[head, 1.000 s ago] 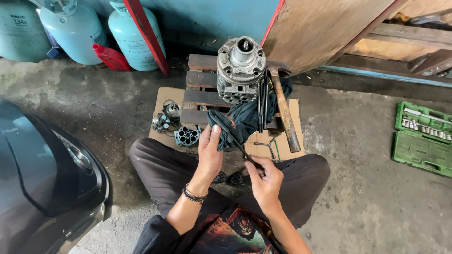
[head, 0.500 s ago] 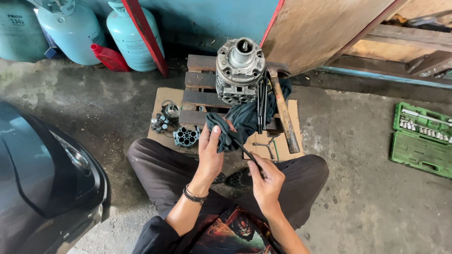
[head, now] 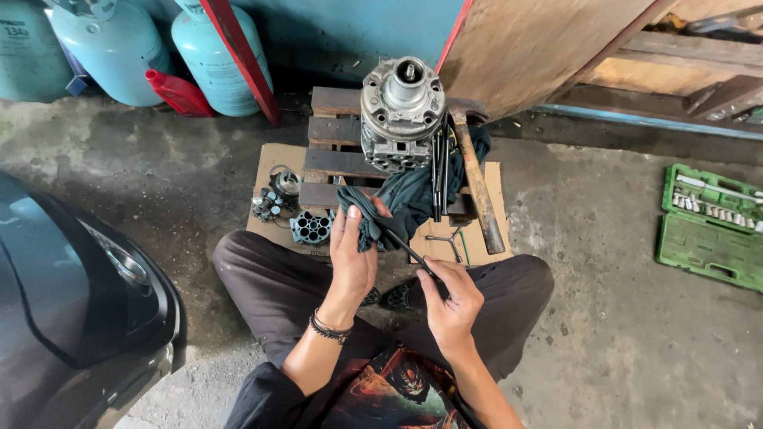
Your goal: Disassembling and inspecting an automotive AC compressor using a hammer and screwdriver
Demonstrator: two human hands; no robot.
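Left hand (head: 352,258), right hand (head: 451,300) clenched

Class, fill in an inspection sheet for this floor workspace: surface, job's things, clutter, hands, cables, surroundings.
Surface: cardboard on concrete, wooden pallet on it.
Job's things: dark rag wrapped round one end of a thin black rod; metal housing upright on the pallet.
Clutter: hammer, cylinder block, small parts, more rods.
Hands: left hand grips the rag; right hand holds the rod's near end.
Cables: nothing seen.
Surroundings: gas cylinders, green socket case, dark car, board.
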